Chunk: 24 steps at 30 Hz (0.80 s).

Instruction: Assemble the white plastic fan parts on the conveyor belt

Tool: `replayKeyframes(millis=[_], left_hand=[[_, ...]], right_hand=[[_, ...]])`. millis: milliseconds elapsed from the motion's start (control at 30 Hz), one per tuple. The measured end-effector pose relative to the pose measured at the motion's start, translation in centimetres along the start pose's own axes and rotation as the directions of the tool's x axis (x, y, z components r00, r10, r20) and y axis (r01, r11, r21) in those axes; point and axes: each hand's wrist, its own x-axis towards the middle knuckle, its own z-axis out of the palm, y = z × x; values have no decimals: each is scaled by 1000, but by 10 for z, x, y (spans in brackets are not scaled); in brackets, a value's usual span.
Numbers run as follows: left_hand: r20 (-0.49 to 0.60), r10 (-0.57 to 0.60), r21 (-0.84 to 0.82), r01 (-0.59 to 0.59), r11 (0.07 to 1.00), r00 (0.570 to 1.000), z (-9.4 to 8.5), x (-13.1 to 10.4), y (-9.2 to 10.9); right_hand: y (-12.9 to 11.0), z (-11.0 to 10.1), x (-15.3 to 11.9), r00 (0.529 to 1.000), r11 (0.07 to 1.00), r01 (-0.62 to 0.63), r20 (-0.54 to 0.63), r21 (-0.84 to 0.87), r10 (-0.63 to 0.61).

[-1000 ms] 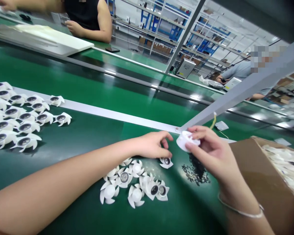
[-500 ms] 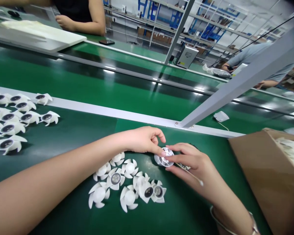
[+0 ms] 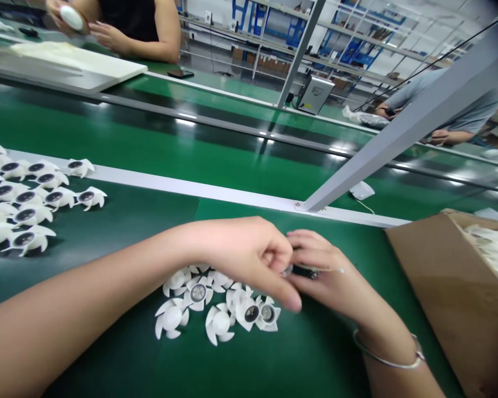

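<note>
Fingers curled and thumb stretched out, my left hand [image 3: 257, 257] is up against the fingertips of my right hand [image 3: 321, 262]. Between them a small round white part [image 3: 288, 270] is mostly hidden; the right fingers are closed around it, with a dark piece and a thin white lead in the same hand. Whether my left fingers also grip the part cannot be made out. Below my left wrist lie several white fan impellers [image 3: 219, 323], some showing a round metallic or dark centre.
More impellers [image 3: 25, 240] stand in rows at the left. A cardboard box [image 3: 435, 276] with white pieces is at the right. A slanted metal post [image 3: 369, 149] rises from the white rail [image 3: 191, 189]. Two people sit across the bench.
My left hand has moved right and down, turning over the round part and covering most of it. The right fingers have closed in more. Across the bench, a person now holds a white oval object.
</note>
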Motion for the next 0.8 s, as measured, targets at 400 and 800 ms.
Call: replayKeyframes(millis=[400,800], left_hand=[[35,42,318,-51,947,998,13,13,-12],[-31,-117,206,121,971,993,23,25,-20]], right_hand=[[18,-39,-31,894,889,-447,-11,-100,448],[9,-27,-30,899,881,-382,111,-280,424]])
